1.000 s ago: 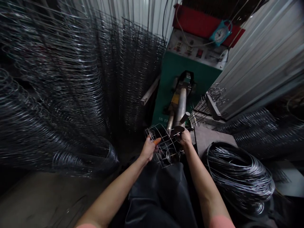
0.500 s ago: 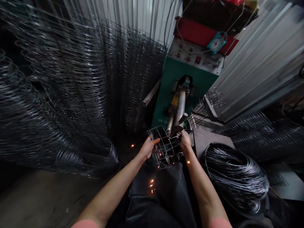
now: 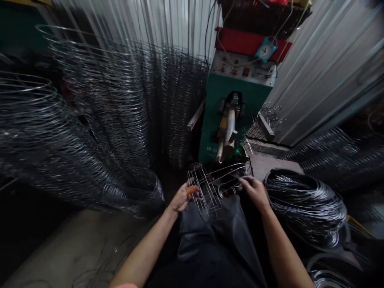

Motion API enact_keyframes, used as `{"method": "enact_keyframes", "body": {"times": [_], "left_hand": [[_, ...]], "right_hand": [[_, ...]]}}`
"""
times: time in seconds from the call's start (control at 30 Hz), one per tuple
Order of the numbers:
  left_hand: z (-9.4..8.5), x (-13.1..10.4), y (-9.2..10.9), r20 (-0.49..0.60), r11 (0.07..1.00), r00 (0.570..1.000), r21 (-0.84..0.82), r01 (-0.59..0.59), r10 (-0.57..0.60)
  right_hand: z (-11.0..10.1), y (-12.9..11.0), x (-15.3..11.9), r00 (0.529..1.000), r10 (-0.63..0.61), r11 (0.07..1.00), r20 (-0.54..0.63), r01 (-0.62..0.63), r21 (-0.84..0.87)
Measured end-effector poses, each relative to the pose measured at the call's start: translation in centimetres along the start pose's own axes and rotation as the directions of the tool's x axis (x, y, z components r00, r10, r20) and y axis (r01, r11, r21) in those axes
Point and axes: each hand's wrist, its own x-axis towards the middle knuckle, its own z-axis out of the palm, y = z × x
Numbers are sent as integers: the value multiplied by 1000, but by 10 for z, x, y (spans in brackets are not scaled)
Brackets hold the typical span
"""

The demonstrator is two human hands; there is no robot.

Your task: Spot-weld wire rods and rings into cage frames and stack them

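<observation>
My left hand [image 3: 181, 197] is closed on the left side of a wire frame [image 3: 207, 192], with orange on its thumb or a finger. The frame's thin metal rods sit tilted above my knees. At the frame's right end, my right hand [image 3: 253, 189] has its thumb and fingers pressed together; what they pinch is too small and dark to name. Just above the frame are the metal electrode arms [image 3: 228, 134] of a green machine [image 3: 207, 116], their tip apart from the wires.
Tall stacks of wire rings [image 3: 126, 100] fill the left side. Coiled wire [image 3: 309, 204] lies in a round holder at the right. A blue clock [image 3: 266, 49] hangs on the machine's top, and a grey ledge [image 3: 261, 162] is beside the frame.
My right hand has moved right, away from the electrode tip. The wire frame has dropped from the tip and turned. The flying sparks are mostly gone, and the view has shifted.
</observation>
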Motion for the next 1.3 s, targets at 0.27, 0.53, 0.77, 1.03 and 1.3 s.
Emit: {"method": "enact_keyframes", "body": {"times": [0.27, 0.53, 0.77, 1.03, 1.3], "left_hand": [[-19, -20, -1, 157, 994, 986, -86, 64, -50], [-43, -19, -19, 216, 981, 972, -147, 126, -92], [-43, -12, 8, -144, 968, 980, 228, -104, 139], [48, -25, 72, 483, 325, 732, 677, -660, 481], [88, -13, 80, 575, 432, 740, 602, -671, 349]], "right_hand": [[-61, 32, 8, 970, -188, 981, -154, 180, -67], [-40, 19, -4, 918, -273, 942, -287, 315, 113], [-24, -29, -22, 822, -555, 832, -127, 545, -106], [-4, -60, -20, 785, -620, 767, 7, 608, -207], [-8, -47, -5, 824, -562, 780, 79, 559, -283]]}}
